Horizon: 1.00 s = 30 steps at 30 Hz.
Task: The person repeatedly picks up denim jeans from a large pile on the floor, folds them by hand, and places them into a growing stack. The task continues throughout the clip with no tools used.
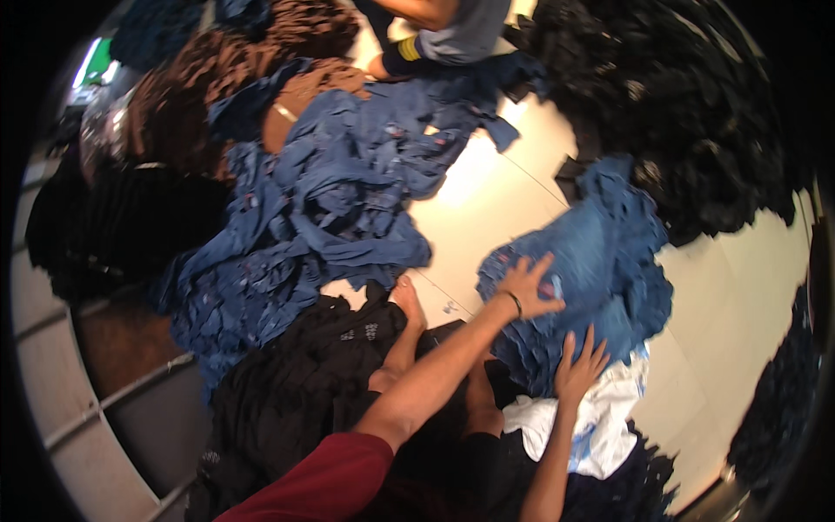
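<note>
A stack of blue denim pieces (600,248) lies on the floor at the right of the middle. My left hand (528,289), with a dark band at its wrist, rests on the left part of this stack with its fingers spread. A small pale and reddish patch shows on the denim by its fingers. My right hand (581,370) lies against the near edge of the stack, fingers stretched and apart. Neither hand grips anything. Just below the right hand, a crumpled white cloth with light blue marks (609,422) sticks out from under the denim.
Loose blue cloth (348,165) spreads across the left and middle. Black garments (287,383) lie by my legs. Brown cloth (191,96) and a black pile (130,226) stand at the left, a large black heap (661,96) at the far right. Another person (457,39) sits at the top.
</note>
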Available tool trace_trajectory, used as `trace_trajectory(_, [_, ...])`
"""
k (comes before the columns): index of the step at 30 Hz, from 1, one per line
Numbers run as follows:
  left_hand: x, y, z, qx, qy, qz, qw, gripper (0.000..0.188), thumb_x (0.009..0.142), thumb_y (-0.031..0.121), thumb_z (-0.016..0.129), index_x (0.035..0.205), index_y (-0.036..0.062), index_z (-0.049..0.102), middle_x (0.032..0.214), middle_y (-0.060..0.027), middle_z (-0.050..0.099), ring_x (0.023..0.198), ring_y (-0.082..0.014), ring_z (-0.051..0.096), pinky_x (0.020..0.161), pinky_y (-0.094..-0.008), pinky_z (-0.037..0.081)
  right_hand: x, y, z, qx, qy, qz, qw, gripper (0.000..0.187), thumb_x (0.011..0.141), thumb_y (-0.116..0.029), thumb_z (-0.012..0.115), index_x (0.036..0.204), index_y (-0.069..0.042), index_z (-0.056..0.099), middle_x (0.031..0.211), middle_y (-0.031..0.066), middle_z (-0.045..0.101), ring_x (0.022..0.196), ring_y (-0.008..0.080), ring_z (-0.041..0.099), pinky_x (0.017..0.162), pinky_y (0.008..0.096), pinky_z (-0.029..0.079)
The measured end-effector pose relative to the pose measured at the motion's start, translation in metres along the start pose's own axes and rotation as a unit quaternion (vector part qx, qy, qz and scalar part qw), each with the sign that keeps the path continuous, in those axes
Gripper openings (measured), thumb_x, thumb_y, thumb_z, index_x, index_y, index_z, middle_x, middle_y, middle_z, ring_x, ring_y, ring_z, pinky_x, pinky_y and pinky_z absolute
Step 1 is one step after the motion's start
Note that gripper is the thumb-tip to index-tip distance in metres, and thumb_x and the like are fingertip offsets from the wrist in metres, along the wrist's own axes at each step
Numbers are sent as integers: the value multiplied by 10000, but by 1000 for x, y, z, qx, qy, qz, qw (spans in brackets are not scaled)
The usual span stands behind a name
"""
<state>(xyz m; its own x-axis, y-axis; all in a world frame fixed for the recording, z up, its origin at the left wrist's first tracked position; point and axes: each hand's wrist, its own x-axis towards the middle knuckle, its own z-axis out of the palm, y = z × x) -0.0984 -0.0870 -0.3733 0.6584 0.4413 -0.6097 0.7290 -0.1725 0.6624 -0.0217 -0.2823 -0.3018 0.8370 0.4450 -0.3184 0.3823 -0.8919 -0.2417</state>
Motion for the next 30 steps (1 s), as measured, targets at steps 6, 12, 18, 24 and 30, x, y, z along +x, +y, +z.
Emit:
trace_trajectory(6, [-25,-59,60,1,35,60,998,972,839,605,723,1593,122,345,1605,-178,385,1489,-340,372,1175,-533,381,-72,68,109,-24,60,16,998,644,1074,-590,378,1617,-245,354,1671,237,252,1523,491,240,1138,717,246])
trace_trajectory(12, [-64,-52,43,-26,207,35,977,882,877,555,715,1594,190,355,1591,-295,310,1444,-487,375,1187,-530,353,-60,75,81,26,16,12,999,676,1080,-586,373,1625,-190,324,1649,303,249,1513,514,239,1201,647,215])
trace_trajectory(18, [-140,-227,13,-81,91,-276,953,672,904,577,654,1426,161,579,1624,-244,277,1433,-483,397,1180,-534,372,-95,72,68,61,35,-28,997,724,1108,-452,408,1611,31,214,1599,397,249,1496,506,282,1216,543,268])
trace_trajectory(24, [-181,-428,-87,-74,61,-460,883,661,892,513,705,1447,186,562,1562,-157,400,1428,-390,443,1169,-521,405,-115,62,72,-22,64,-11,998,673,1123,-371,402,1569,109,249,1580,382,313,1464,486,355,1217,482,294])
trace_trajectory(30, [-75,-514,-269,102,243,-323,909,566,883,445,734,1386,208,629,1698,-193,180,1573,-398,131,1240,-628,172,-113,58,87,-196,93,7,976,666,1075,-422,486,1479,104,424,1506,373,403,1393,471,426,1167,484,346])
